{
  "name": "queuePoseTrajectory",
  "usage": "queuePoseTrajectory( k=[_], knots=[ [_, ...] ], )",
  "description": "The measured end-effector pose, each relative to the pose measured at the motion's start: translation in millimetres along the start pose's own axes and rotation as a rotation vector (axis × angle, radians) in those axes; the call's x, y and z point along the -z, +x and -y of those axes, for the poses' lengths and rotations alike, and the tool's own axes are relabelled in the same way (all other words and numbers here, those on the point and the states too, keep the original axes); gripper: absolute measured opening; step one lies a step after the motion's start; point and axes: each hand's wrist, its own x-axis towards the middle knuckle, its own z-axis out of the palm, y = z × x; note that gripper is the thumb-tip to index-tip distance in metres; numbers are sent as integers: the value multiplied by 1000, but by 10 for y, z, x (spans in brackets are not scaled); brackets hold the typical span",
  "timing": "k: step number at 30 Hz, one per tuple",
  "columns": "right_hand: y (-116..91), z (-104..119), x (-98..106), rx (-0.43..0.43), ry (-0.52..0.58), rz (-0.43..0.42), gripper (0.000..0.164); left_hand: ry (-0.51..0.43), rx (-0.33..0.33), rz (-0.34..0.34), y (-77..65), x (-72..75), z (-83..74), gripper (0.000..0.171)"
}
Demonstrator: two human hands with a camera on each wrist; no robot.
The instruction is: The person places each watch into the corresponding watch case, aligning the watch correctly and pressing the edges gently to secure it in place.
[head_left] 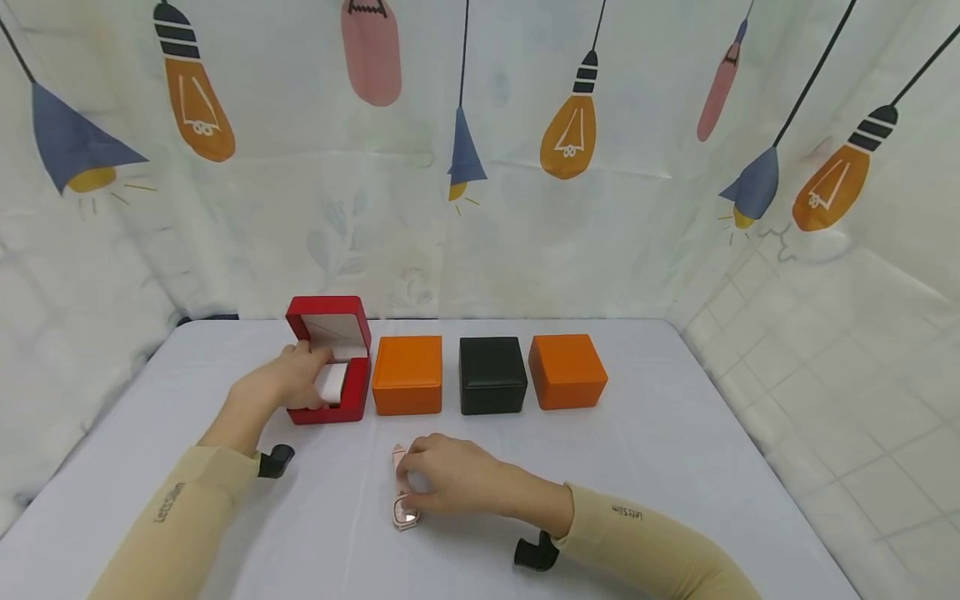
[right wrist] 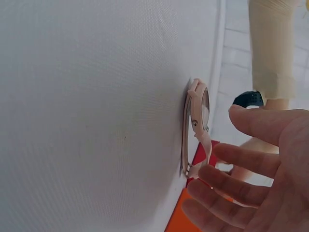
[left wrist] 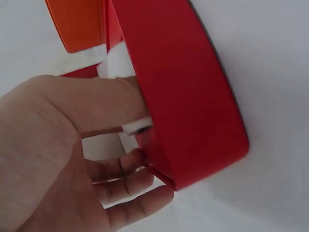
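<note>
An open red watch box point(head_left: 360, 392) stands at the left with its lid raised and a white cushion point(head_left: 332, 383) inside. My left hand point(head_left: 294, 373) reaches in from the left, thumb at the cushion's front and fingers toward its back, gripping it. In the left wrist view the thumb goes down behind the red wall point(left wrist: 188, 96), and the index finger is hidden. A pink watch point(head_left: 406, 510) lies on the table in front of the boxes. My right hand point(head_left: 457, 477) hovers beside it, fingers loosely bent around the strap point(right wrist: 206, 145) but not closed on it.
Right of the red box stand an orange box point(head_left: 407, 375), a black box point(head_left: 492, 375) and another orange box point(head_left: 567, 372), all closed, in a row. They sit on a white-covered table point(head_left: 675, 483). A patterned curtain point(head_left: 450, 250) hangs behind.
</note>
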Motion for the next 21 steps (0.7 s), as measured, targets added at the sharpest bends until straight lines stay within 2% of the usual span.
queuePoseTrajectory(
  k=[4, 12, 15, 21],
  knots=[
    [14, 4, -5, -49, 8, 26, 40, 25, -5, -8, -20, -3, -19, 84],
    [42, 12, -10, -163, 36, 50, 48, -48, -92, -51, -107, 41, 12, 80],
    [53, 6, -21, -169, 22, 53, 45, -82, -111, -61, -127, 50, 38, 79],
    [90, -14, -48, -127, 22, 71, 36, -153, -102, -72, -167, 58, 75, 82]
  ],
)
